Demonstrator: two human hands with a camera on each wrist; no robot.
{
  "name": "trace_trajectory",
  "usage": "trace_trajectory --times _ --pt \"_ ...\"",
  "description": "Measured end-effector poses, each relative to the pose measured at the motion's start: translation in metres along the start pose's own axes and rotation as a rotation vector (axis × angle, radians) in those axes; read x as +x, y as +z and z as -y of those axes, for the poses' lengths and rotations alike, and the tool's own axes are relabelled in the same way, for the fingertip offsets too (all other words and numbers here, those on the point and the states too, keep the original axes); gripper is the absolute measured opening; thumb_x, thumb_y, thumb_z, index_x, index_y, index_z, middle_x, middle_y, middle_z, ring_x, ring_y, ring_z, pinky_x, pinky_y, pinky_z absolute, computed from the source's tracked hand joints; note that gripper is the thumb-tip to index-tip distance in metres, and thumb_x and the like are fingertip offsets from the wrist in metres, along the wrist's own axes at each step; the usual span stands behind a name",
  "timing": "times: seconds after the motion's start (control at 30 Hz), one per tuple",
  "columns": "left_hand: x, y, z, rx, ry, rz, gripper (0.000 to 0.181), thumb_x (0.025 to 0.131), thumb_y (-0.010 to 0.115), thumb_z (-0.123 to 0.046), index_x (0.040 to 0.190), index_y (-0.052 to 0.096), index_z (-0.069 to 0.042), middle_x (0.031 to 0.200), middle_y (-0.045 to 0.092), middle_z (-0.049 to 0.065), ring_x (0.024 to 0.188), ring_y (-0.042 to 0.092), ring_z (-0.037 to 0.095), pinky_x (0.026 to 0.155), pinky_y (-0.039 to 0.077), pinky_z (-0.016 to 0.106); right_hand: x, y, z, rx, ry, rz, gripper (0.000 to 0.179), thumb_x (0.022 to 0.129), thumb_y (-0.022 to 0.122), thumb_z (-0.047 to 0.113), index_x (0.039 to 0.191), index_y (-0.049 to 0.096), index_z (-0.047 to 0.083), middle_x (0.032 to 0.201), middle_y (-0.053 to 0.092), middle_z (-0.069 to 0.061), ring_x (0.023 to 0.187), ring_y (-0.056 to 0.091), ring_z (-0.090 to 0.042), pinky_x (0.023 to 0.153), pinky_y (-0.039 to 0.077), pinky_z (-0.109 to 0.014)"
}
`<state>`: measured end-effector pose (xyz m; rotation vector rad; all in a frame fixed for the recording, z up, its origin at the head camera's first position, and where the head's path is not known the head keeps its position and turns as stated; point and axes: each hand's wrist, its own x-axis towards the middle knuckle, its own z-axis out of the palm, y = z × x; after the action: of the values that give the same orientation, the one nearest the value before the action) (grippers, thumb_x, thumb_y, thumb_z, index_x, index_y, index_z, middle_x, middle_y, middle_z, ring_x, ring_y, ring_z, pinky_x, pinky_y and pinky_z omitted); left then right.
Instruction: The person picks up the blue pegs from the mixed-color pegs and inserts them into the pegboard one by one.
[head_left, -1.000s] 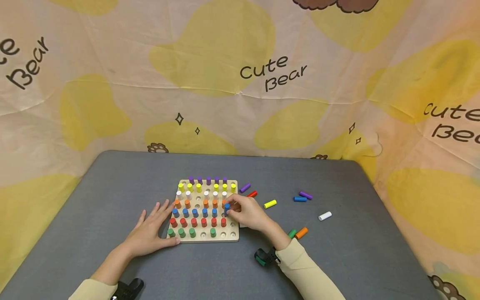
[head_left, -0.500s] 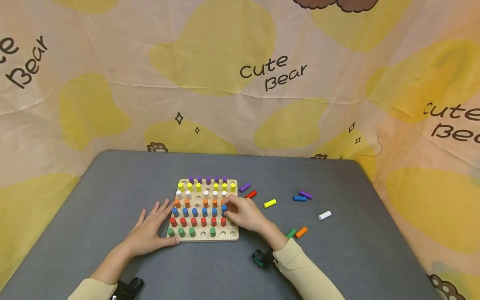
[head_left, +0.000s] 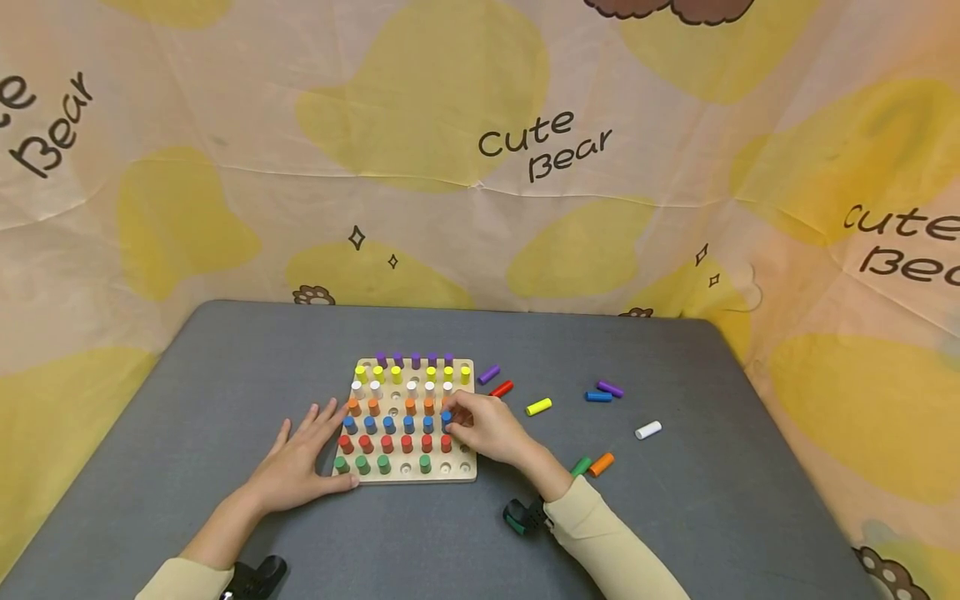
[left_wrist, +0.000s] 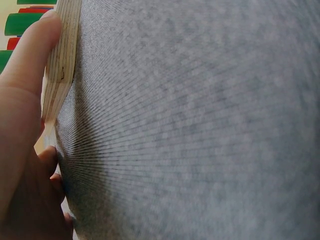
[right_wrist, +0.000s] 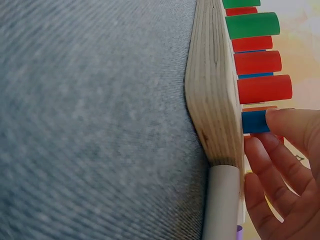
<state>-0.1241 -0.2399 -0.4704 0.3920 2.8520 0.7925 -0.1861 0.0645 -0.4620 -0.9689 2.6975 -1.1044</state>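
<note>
A wooden pegboard [head_left: 455, 477] lies on the grey table, with rows of upright green, red, blue, orange, white, yellow and purple pegs. My right hand [head_left: 487, 427] pinches a blue peg [right_wrist: 254, 122] between thumb and fingers at the right end of the blue row; the peg stands upright, its lower end at the board's surface. Beside the board's left side my left hand [head_left: 300, 468] lies with fingers spread. Its thumb [left_wrist: 37, 47] touches the front left corner. A few holes in the board hold no peg. The orange row's right end is partly covered by my right hand.
Loose pegs lie right of the board: purple [head_left: 489, 375], red [head_left: 502, 388], yellow [head_left: 538, 407], blue [head_left: 598, 397], white [head_left: 648, 430], orange [head_left: 602, 464] and green [head_left: 581, 466] among them. Another white peg [right_wrist: 222, 200] lies against the board's edge. A printed cloth [head_left: 420, 108] hangs behind the table.
My right hand has brought the blue peg slightly left and down to the end of the blue row, where it now sits lower. The left hand has stayed put.
</note>
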Motion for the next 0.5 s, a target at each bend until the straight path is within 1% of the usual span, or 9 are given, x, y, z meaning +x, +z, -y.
trace_trajectory --times 0.17,0.27,0.5 --pt "0.0002 0.0006 -0.0003 0.000 0.004 -0.002 0.106 0.065 0.068 -0.066 0.147 0.024 -0.015 0.153 0.016 0.017 0.139 0.008 0.042 0.105 -0.002 0.065 -0.0008 0.0004 0.0002 -0.007 0.014 0.012 0.014 0.082 0.068 0.012 0.095 0.062 0.009 0.083 0.063 0.006 0.074 0.057 -0.001 0.066 0.048 -0.015" --pt "-0.0001 0.0007 -0.0013 -0.004 0.004 -0.001 0.106 0.066 0.068 -0.065 0.147 0.024 -0.015 0.153 0.016 0.017 0.139 0.008 0.042 0.105 -0.003 0.064 -0.0014 -0.0005 0.0000 -0.014 0.019 0.020 0.013 0.083 0.068 0.013 0.095 0.063 0.009 0.081 0.062 0.007 0.072 0.056 -0.001 0.064 0.046 -0.015" --pt "0.0004 0.0005 -0.0015 -0.007 0.001 0.001 0.106 0.066 0.069 -0.064 0.147 0.024 -0.014 0.152 0.016 0.017 0.139 0.008 0.042 0.105 -0.003 0.064 -0.0021 -0.0037 0.0001 -0.030 0.012 0.027 0.014 0.084 0.067 0.014 0.096 0.064 0.010 0.081 0.061 0.007 0.069 0.054 -0.001 0.061 0.045 -0.015"
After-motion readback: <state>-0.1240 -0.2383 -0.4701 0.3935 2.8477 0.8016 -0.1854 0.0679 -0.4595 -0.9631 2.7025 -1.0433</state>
